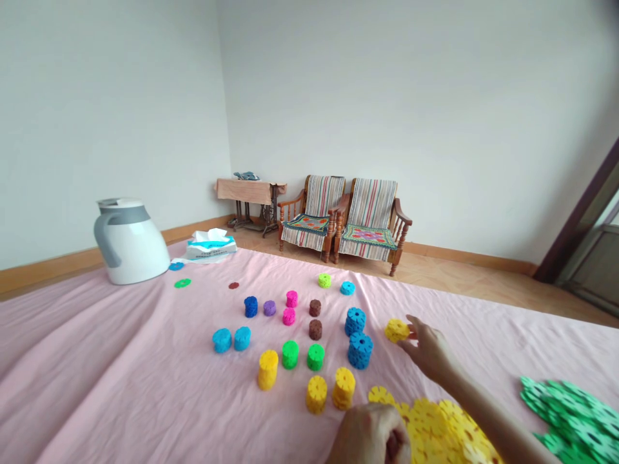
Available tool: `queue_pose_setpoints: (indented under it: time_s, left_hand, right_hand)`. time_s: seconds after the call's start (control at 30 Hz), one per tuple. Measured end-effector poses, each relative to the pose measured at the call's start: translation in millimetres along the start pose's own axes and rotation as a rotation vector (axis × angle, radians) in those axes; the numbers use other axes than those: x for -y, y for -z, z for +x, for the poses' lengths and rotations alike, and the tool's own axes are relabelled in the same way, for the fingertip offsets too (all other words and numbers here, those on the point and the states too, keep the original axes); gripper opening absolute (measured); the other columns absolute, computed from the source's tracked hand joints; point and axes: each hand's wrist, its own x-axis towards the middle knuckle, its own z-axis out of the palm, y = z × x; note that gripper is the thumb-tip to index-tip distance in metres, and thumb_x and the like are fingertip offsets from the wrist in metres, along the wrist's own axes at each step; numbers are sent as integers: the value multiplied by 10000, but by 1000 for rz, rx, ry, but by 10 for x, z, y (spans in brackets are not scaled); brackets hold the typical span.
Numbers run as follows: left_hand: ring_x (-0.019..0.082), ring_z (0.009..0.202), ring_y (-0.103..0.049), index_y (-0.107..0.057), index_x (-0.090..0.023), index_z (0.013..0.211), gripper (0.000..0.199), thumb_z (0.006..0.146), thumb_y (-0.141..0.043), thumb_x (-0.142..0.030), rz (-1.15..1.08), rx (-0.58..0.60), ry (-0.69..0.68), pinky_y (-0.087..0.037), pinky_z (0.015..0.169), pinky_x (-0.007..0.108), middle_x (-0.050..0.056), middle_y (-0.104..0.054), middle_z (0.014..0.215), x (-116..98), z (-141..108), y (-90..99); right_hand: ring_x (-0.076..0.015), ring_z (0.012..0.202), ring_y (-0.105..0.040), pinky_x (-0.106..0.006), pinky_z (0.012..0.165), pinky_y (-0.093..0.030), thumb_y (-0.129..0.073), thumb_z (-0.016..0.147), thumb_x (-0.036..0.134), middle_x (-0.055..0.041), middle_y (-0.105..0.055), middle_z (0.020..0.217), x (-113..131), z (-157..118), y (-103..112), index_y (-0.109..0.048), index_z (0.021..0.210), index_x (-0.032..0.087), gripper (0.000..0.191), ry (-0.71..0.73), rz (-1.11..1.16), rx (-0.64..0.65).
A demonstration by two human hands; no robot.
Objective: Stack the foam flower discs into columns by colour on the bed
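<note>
My right hand reaches out to the right, thumb and fingers at the edge of a short stack of large yellow notched snowflake discs. At the bottom, my left hand is curled closed beside a heap of loose yellow discs; what is in its fingers is hidden. Just ahead of it stand small yellow stacks and a taller yellow stack. Left of my right hand are blue stacks of large discs. Green stacks stand near the middle.
A pink cloth covers the table. Pink, brown and light blue stacks stand on it. A green disc heap lies right. A white-grey jug and tissue pack stand far left. Chairs stand beyond.
</note>
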Motion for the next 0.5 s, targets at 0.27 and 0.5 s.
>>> queue_pose_setpoints:
  time_s: [0.27,0.5]
  left_hand:
    - [73,491,-448,-456,-167,603,205,566,-502,30,-9,-3,-25,-303,481,184,-59,-447,564,25,-3,0]
    - [73,476,-447,-518,-150,632,199,569,-500,38,10,-43,-98,-311,495,187,-56,-470,550,56,-18,-28]
  right_hand:
    - [-240,826,-690,-366,731,-522,-531,752,280,-147,-702,1002,71,-17,48,-509,1184,123,460,2,92,-59]
    - [-178,581,-597,-282,553,-419,-508,757,334,-23,-635,583,422,-258,671,-564,649,208,175,-36,-32,223]
